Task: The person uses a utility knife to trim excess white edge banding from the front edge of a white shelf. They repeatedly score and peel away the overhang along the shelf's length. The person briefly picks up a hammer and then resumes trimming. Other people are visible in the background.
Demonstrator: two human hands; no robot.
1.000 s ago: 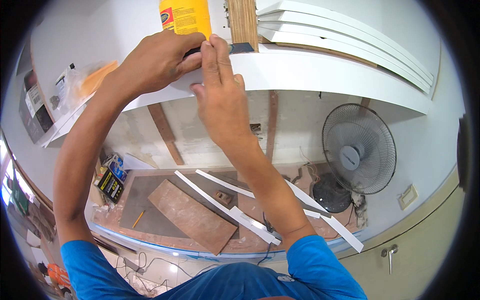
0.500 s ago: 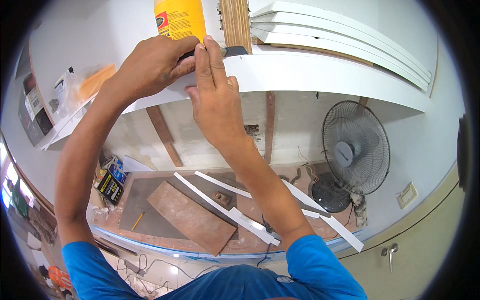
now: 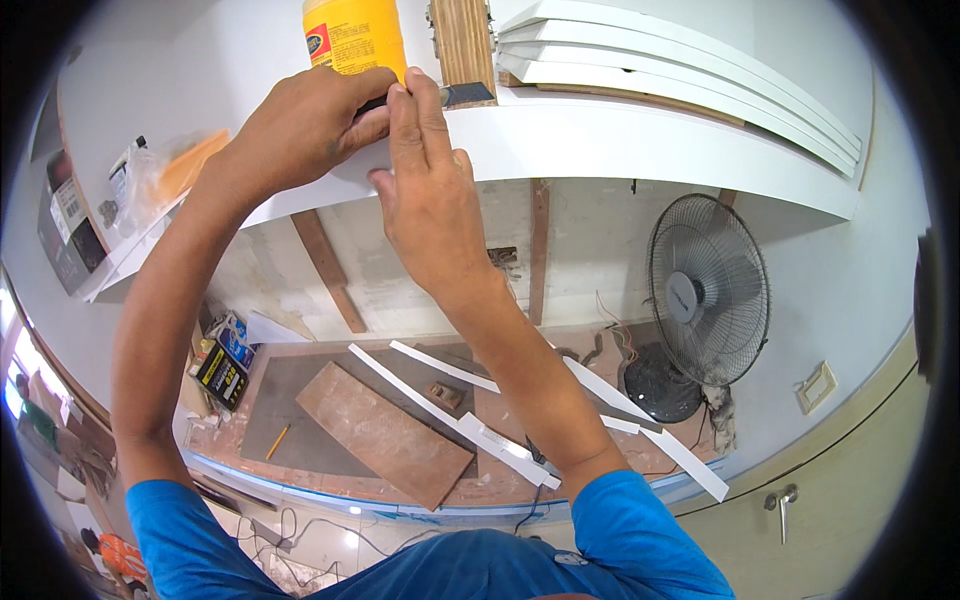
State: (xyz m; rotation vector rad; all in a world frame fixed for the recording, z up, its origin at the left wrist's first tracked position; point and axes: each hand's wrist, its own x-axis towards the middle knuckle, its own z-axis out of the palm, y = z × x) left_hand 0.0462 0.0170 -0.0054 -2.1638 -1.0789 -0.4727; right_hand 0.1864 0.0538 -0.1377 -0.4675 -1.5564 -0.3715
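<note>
A dark, flat-bladed tool (image 3: 468,95) is gripped by the left hand (image 3: 308,128), whose thumb and fingers are closed around its dark end. The middle of the tool is hidden by the right hand (image 3: 430,205), two fingers of which are stretched straight with their tips beside the left hand's fingers. Whether anything is held beneath the right palm cannot be told. The flat end of the tool is seen at the foot of an upright brown wooden piece (image 3: 466,45), above the front edge of a long white shelf (image 3: 610,145). A yellow plastic bottle (image 3: 355,40) with a red label is seen just beyond the left hand. To the right of the wooden piece, white flat panels (image 3: 680,85) are stacked.

Below, a brown rectangular board (image 3: 385,435) is laid on the pinkish-brown tabletop (image 3: 330,484), with a yellow pencil (image 3: 278,441) to its left and long white strips (image 3: 420,400) to its right. A black-and-yellow box (image 3: 222,376) is placed at the tabletop's left end, and a black round fan (image 3: 708,290) is stood at its right.
</note>
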